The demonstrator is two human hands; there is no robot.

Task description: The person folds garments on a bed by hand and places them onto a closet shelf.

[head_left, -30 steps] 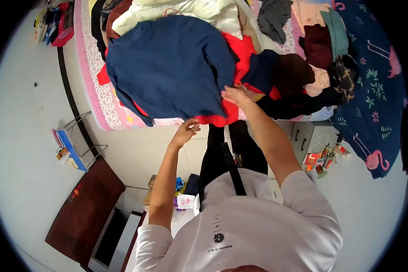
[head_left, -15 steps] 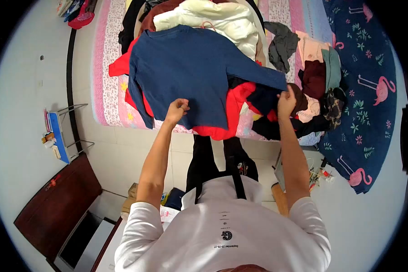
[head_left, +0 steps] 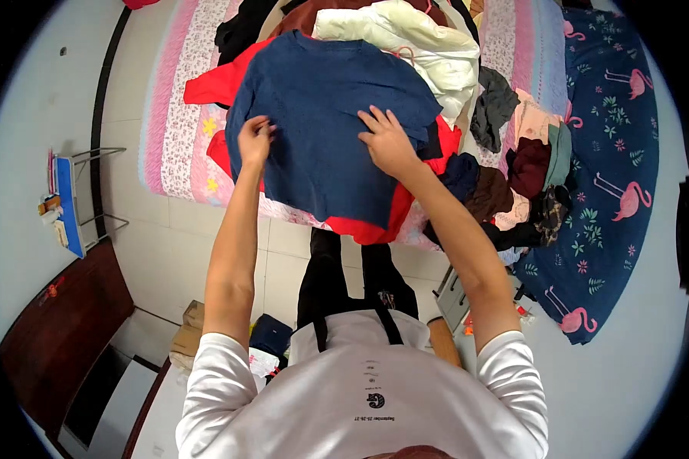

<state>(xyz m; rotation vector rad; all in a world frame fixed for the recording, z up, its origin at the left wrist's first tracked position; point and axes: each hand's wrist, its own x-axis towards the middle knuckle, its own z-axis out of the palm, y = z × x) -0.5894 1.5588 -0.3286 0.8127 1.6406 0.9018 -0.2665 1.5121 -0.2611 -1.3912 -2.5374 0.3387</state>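
Note:
A dark blue long-sleeved shirt (head_left: 321, 130) lies spread on top of a red garment (head_left: 402, 210) at the bed's near edge. The shirt's neckline points away from me. My right hand (head_left: 388, 141) rests on the right part of the shirt with its fingers spread. At the shirt's left side is my left hand (head_left: 256, 139), its fingers curled together near the edge; whether cloth is between them is too small to tell. The right sleeve is folded in towards the body of the shirt, partly behind my right hand.
Behind the shirt lies a cream padded garment (head_left: 406, 38). To the right are a grey garment (head_left: 495, 107), a maroon one (head_left: 530, 164) and a flamingo-print cloth (head_left: 605, 168). A blue shelf (head_left: 69, 206) and a dark red chair back (head_left: 61, 321) stand at left.
My right hand has come back from the far right, and the outstretched right sleeve is now folded inward. My left hand has moved up and left to the shirt's left side.

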